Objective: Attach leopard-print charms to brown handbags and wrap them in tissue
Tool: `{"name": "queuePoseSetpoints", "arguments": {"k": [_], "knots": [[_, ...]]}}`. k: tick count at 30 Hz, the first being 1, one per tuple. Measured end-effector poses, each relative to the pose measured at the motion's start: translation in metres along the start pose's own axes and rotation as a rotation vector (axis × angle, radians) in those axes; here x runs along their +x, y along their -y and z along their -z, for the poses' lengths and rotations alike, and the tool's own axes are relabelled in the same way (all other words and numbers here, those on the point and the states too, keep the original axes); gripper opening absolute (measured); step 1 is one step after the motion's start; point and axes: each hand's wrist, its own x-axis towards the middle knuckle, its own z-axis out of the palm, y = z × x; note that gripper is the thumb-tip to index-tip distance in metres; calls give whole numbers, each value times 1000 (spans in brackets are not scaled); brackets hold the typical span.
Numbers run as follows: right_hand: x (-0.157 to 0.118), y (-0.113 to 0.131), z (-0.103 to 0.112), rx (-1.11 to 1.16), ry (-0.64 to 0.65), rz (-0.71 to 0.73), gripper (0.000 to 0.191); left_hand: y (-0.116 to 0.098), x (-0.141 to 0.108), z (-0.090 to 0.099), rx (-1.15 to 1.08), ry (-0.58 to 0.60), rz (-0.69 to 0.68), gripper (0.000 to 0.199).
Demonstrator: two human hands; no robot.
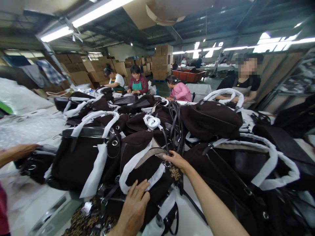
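Observation:
In front of me lies a dark brown handbag (157,193) with its carry handle (128,170) wrapped in white paper. My left hand (135,201) rests on the bag by the lower end of that handle, fingers stretched out. At the far edge of the bag's opening, my right hand (177,161) has its thumb and fingers closed on the rim near a metal ring. Just below the right hand hangs a gold snowflake-like charm (175,173). Beside the left hand stands another dark handbag (76,160), also with a wrapped handle.
Many dark handbags (211,118) crowd the table. A pile of leopard-patterned pieces (83,219) lies at the lower left, by a grey-green metal box (52,213). Another person's hand (21,152) touches a bag at left. Co-workers (139,82) sit across the table; cardboard boxes (161,62) are stacked behind.

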Motion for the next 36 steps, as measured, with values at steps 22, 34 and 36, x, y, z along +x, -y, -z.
{"name": "queuePoseSetpoints", "arguments": {"k": [22, 34, 36], "knots": [[-346, 151, 69, -1052, -590, 834, 4, -35, -13, 119, -677, -407, 188, 21], [-434, 50, -50, -823, -375, 1045, 15, 1, -125, 180, -1272, 324, 471, 77], [-437, 27, -67, -821, -366, 1094, 19, 14, -149, 185, -1259, 321, 528, 69]]}}
